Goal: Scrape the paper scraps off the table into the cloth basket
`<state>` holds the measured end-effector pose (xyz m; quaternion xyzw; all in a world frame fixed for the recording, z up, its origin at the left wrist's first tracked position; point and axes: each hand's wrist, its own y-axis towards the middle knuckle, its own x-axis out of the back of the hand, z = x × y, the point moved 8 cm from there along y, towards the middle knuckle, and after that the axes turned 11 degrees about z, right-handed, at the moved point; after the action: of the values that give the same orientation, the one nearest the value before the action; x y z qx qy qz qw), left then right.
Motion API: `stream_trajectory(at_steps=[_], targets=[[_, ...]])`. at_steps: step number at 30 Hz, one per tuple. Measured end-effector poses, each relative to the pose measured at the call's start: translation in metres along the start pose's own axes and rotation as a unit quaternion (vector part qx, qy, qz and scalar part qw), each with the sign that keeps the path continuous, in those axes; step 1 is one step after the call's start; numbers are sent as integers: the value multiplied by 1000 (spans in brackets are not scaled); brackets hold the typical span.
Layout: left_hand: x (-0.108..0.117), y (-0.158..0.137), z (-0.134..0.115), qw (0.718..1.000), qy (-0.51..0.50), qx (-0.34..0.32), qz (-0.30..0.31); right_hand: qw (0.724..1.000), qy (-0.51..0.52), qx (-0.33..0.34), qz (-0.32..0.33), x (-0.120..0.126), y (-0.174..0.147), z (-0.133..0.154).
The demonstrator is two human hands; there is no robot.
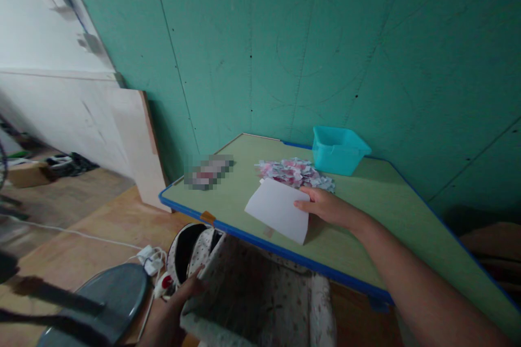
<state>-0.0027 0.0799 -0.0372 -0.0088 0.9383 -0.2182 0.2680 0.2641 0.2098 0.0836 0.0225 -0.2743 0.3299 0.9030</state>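
Observation:
My right hand (315, 205) pinches the right edge of a white sheet of paper (277, 209), thumb on top. The paper is slightly bent and hangs over the table near its front edge. Just behind it lies a heap of small pink and white paper scraps (293, 171). Below the table's front edge, my left hand (181, 301) grips the left rim of an open, pale patterned fabric bag (321, 303). The bag's inside is dark, and its contents cannot be made out.
A turquoise plastic bin (337, 157) stands at the back of the blue-edged table (374, 195). A blurred-out item (209, 172) lies at the table's left. Leftward on the floor are a round grey stool (118, 293), a white power adapter (150, 260) with cables, and a leaning board (136, 141).

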Motion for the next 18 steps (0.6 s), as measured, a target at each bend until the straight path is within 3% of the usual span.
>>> stream_trajectory(at_steps=[6, 9, 18], targets=[[-6, 4, 10, 996, -24, 77, 41, 1000, 18, -3, 8, -5, -1, 3], [1, 7, 14, 994, -2, 108, 27, 999, 27, -4, 27, -10, -1, 4], [4, 12, 15, 994, 22, 97, 48, 999, 26, -13, 28, -10, -2, 4]])
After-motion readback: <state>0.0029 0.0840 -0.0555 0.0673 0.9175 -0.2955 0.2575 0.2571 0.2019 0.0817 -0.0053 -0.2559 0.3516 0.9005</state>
